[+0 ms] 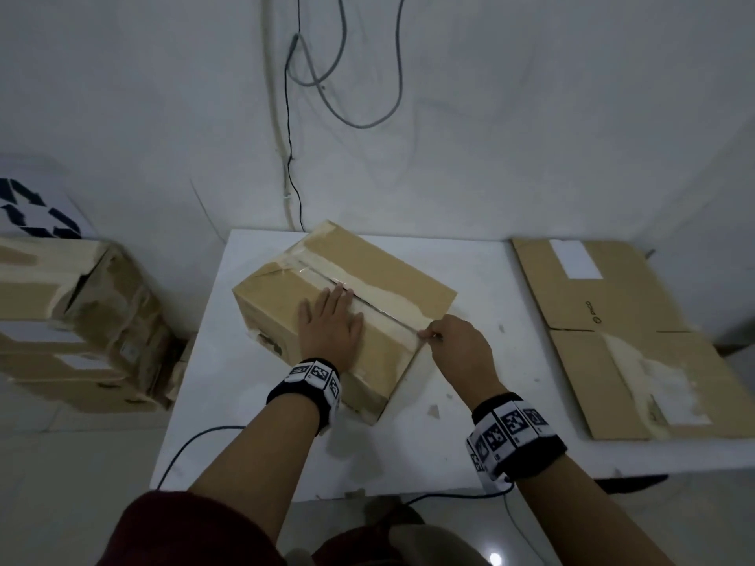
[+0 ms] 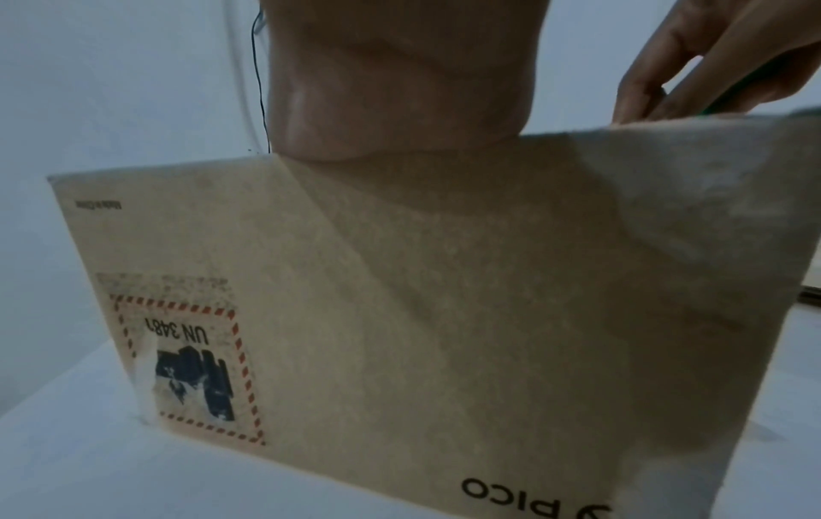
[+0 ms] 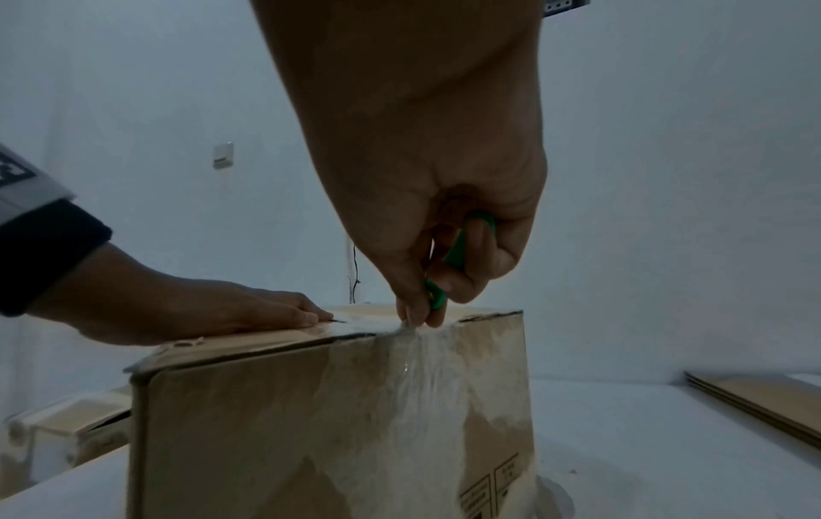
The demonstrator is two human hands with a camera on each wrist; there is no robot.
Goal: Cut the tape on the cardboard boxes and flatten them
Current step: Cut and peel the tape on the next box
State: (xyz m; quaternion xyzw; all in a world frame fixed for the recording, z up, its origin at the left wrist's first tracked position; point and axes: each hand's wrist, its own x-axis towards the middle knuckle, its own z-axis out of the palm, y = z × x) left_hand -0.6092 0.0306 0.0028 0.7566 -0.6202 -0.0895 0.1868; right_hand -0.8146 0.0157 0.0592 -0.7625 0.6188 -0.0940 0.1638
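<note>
A brown cardboard box (image 1: pixel 392 271) stands on the white table (image 1: pixel 245 402), its top seam covered with clear tape (image 1: pixel 384 298). My left hand (image 1: pixel 331 324) lies flat on the box top, fingers straight, beside the seam. My right hand (image 1: pixel 449 337) grips a small green-handled cutter (image 3: pixel 457 253) at the near end of the seam, where the tape (image 3: pixel 426 368) runs down the box's end face (image 3: pixel 266 439). The blade is hidden by my fingers. In the left wrist view the box's side (image 2: pixel 400 316) fills the frame, with my left palm (image 2: pixel 400 87) on its top edge.
A flattened cardboard box (image 1: pixel 625 337) lies on the table's right part. A worn, taped box (image 1: pixel 77 320) stands to the left, off the table. Cables (image 1: pixel 294 157) hang down the white wall behind. A black cord (image 1: pixel 192 447) runs across the table's near left corner.
</note>
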